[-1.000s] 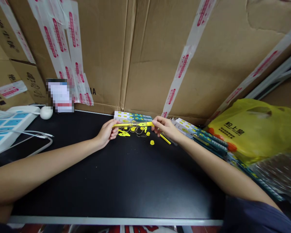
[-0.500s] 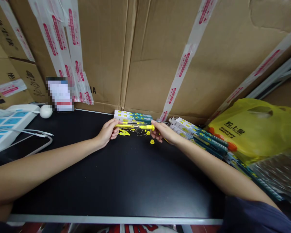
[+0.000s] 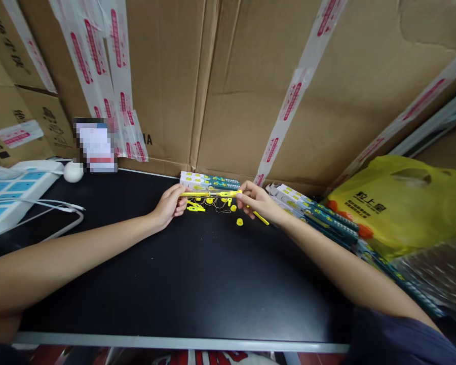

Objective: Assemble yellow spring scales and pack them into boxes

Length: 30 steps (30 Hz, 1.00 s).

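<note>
While pinching the far ends of a yellow stick point(image 3: 210, 193), left hand point(image 3: 169, 205) closed on its left tip and right hand point(image 3: 259, 204) closed on the right end, held level just above the black table point(image 3: 197, 274). Right under it, a scatter of small yellow parts point(image 3: 213, 205). Just behind, a flat printed box point(image 3: 209, 181); off right, more boxes point(image 3: 311, 210) and a yellow bag point(image 3: 399, 203). Far left, a power strip point(image 3: 11, 190).
</note>
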Available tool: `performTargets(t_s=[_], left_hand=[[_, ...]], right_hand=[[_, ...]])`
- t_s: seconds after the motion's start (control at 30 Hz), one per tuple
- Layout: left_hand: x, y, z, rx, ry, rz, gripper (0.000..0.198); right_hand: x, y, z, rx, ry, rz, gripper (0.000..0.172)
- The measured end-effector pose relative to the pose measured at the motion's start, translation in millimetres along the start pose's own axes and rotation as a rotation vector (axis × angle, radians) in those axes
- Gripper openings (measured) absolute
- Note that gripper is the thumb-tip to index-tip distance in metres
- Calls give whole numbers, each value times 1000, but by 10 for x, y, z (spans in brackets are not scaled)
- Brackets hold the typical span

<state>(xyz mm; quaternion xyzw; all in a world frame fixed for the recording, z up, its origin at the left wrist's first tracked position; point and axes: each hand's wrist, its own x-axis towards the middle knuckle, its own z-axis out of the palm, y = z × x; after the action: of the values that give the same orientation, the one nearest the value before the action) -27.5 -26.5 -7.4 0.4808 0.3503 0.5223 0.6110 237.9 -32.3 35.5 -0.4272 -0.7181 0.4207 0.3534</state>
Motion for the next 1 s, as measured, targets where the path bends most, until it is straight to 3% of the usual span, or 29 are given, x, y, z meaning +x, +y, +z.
performTargets(t_s=[0.53,0.73,1.0], left_hand=[[13,-2,5,-28,25,-2,14],[7,-11,2,-30,15,-13,15],[9,6,4,-22,19,-14,17]], right_hand=[[29,8,-62,99,-29,-18,46],[25,29,-41,129,-46,-111,41],[7,-9,-45,146,33,-59,32]])
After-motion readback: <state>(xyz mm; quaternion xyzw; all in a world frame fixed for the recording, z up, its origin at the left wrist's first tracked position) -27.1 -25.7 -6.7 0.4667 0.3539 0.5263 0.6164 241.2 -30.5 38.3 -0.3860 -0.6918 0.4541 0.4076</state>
